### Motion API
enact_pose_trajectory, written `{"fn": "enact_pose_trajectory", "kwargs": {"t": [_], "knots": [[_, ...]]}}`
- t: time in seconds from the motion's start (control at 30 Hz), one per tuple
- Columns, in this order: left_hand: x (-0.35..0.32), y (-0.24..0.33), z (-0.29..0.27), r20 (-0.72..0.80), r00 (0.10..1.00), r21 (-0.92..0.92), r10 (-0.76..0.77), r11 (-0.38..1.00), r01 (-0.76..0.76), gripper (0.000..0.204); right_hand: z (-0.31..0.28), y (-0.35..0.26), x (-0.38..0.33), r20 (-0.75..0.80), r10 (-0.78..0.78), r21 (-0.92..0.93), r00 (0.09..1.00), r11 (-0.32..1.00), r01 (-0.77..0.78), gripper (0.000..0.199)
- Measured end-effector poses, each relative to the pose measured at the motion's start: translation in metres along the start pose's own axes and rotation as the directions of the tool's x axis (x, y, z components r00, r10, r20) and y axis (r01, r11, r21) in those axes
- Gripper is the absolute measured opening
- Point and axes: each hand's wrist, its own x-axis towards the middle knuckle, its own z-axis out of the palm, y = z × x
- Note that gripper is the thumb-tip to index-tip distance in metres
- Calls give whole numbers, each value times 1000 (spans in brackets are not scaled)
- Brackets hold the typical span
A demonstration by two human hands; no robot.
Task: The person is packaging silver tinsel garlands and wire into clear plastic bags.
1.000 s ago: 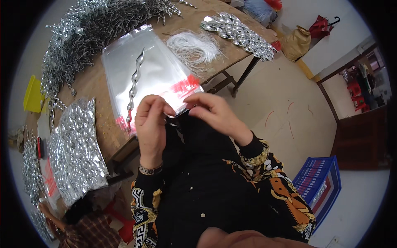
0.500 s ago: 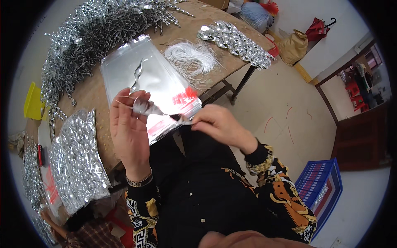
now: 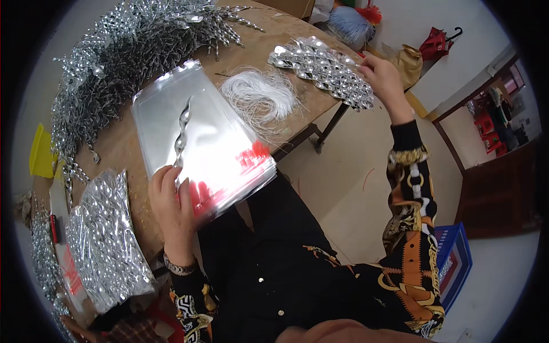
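My left hand is over the lower left of a stack of clear plastic bags, its fingers closing on the lower end of a silver spiral ornament that lies on the bags. At the far right, my right hand pinches the end of another silver twisted ornament, blurred by motion. That piece lies along the far edge of a neat pile of silver spiral ornaments. A bundle of white string sits between the bags and the pile.
A large heap of silver twisted strands covers the table's far left. A bagged batch of spirals lies at the near left, by a yellow container. Another person's plaid sleeve shows below. A blue basket stands at right.
My right hand has swung far to the right, carrying the silver ornament to the pile. My left hand has come down onto the spiral lying on the bags.
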Motion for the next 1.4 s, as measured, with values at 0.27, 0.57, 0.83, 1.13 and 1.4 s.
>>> {"fn": "enact_pose_trajectory", "kwargs": {"t": [0.27,0.57,0.83,1.13,1.4], "knots": [[1,-14,6,32,997,184,-66,981,59,28,63,65,57,-59,153,185,986,973,-140,20],[3,-25,17,54,996,280,-73,958,55,32,115,82,69,56,180,184,982,965,-188,20],[8,-27,22,69,994,301,-88,952,63,31,128,86,74,194,179,46,965,981,-191,28],[6,-30,21,10,993,266,-120,957,113,25,95,52,70,117,73,-9,990,997,-73,27],[4,-26,9,-58,993,138,-99,985,106,22,63,-20,51,7,-68,105,998,992,67,24]]}}
